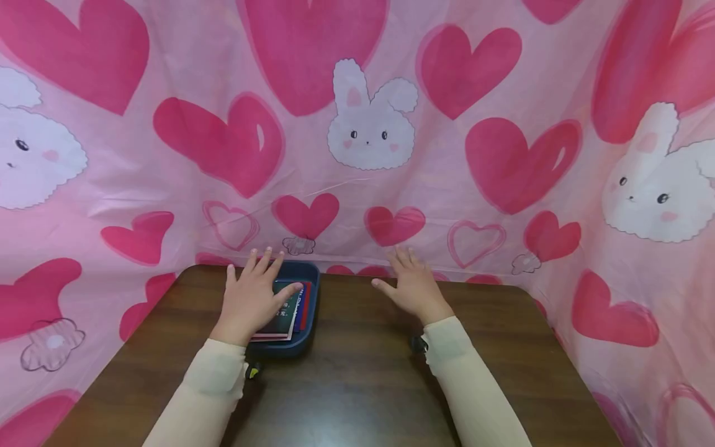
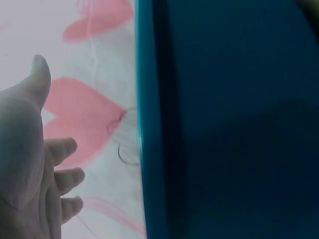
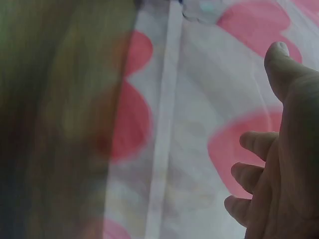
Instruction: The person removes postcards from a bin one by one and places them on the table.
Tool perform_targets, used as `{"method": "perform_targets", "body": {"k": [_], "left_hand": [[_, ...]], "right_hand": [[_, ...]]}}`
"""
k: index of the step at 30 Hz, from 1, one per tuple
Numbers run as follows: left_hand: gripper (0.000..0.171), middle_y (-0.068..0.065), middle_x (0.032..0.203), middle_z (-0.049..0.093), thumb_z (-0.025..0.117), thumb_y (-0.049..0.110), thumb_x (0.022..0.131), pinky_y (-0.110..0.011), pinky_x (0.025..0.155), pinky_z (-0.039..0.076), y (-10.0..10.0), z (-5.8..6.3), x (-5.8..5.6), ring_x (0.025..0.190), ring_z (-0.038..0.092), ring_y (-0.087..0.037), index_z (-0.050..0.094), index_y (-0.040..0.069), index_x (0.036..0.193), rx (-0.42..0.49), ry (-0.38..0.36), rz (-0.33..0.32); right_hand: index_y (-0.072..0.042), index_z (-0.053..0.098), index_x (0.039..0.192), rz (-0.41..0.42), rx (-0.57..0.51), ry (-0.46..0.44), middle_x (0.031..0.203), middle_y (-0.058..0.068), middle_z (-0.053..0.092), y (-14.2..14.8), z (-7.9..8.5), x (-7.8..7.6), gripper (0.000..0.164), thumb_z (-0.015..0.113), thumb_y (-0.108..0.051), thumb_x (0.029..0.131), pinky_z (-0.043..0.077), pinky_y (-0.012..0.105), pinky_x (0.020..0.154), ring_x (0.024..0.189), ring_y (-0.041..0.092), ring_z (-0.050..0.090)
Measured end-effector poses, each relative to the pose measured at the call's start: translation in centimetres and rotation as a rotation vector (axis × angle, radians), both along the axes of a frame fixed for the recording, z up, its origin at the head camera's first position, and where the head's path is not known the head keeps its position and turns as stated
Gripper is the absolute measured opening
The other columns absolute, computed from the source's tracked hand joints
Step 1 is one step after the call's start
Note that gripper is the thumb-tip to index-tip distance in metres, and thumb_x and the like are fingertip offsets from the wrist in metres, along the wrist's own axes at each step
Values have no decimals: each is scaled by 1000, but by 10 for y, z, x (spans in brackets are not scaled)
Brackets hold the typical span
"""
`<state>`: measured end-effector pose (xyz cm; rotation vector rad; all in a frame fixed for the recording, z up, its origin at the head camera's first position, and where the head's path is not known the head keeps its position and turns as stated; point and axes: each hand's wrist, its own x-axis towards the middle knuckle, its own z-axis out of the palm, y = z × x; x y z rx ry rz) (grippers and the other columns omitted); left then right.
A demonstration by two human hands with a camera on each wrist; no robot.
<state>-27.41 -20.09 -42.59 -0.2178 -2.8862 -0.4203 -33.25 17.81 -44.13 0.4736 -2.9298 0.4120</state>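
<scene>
1. Both hands are raised over the far half of a brown wood-grain worktop, well apart from each other, backs uppermost in the head view.
2. The left hand is spread wide, thumb out to the side, and has hold of nothing. From the head camera it covers the left part of a blue bin; the left wrist view shows a gap between its fingers and a blue wall.
3. The right hand is likewise open and holds nothing, its fingers pointing away from the body and its thumb toward the left hand. It is to the right of the bin, clear of it.
4. The bin sits at the far left of the worktop. Inside, a dark green book with pale lettering lies over part of a blue-and-red book, which shows along the right side. The left hand hides the rest of the contents.
5. Cream sleeves cover both forearms, and a small dark device shows beside the right wrist.
6. Behind the worktop hangs a pink cloth printed with hearts and white rabbit heads.
</scene>
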Motion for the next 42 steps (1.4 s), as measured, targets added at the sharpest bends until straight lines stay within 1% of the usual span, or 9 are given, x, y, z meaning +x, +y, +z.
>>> {"method": "perform_targets", "body": {"k": [4,7,12,19,27,32,37,40,42], "left_hand": [[102,-20,190,19,53,82,104,-88,132,2,-15,0,-3,174,8,-60,28,22,182,56,-58,44],[102,-27,188,18,47,82,106,-91,127,14,-26,-2,-5,169,11,-68,25,19,182,92,-142,83],[103,-37,181,26,35,80,111,-89,119,36,-42,-9,-8,161,30,-70,17,8,182,106,-294,124],[104,-42,172,39,33,76,114,-84,117,45,-50,-11,-11,154,45,-68,25,-8,175,100,-437,140],[68,-37,149,66,44,46,121,-79,112,53,-38,-13,-12,131,69,-56,52,-10,161,168,-425,87],[62,-39,156,61,47,32,121,-79,117,50,-22,-19,-14,139,65,-58,46,-12,164,178,-394,50],[63,-37,165,54,50,29,120,-76,121,48,1,-30,-13,149,59,-58,42,-11,168,169,-344,26],[63,-36,166,55,51,26,119,-74,122,48,16,-36,-14,149,60,-56,41,-11,169,170,-310,16],[63,-35,166,55,51,25,119,-74,122,49,26,-40,-15,148,61,-55,39,-11,170,176,-295,18]], "right_hand": [[-19,33,181,65,-12,-28,190,11,27,-18,-10,1,98,58,-77,105,22,75,139,177,42,20],[-20,34,180,124,-38,-71,189,10,30,-33,-15,4,96,59,-75,106,24,71,140,177,40,23],[-26,34,181,184,-95,-169,188,4,33,-60,-19,12,93,63,-72,106,28,67,140,177,33,26],[-40,28,181,242,-138,-299,188,-6,33,-91,-25,25,89,68,-66,106,38,60,137,176,26,32],[-38,34,180,233,-144,-336,180,-4,48,-97,-32,30,89,66,-73,104,49,59,129,166,28,50],[-24,52,172,207,-160,-286,163,4,68,-93,-29,24,75,67,-62,109,58,58,121,149,29,68],[-12,77,147,132,-183,-231,133,9,84,-86,-23,20,51,74,-47,110,66,53,108,120,28,80],[-10,88,108,77,-202,-239,96,6,85,-80,-21,19,33,75,-41,109,68,44,82,86,23,78],[-12,83,86,53,-222,-273,75,3,78,-76,-19,18,36,74,-38,110,62,38,68,69,20,72]]}}
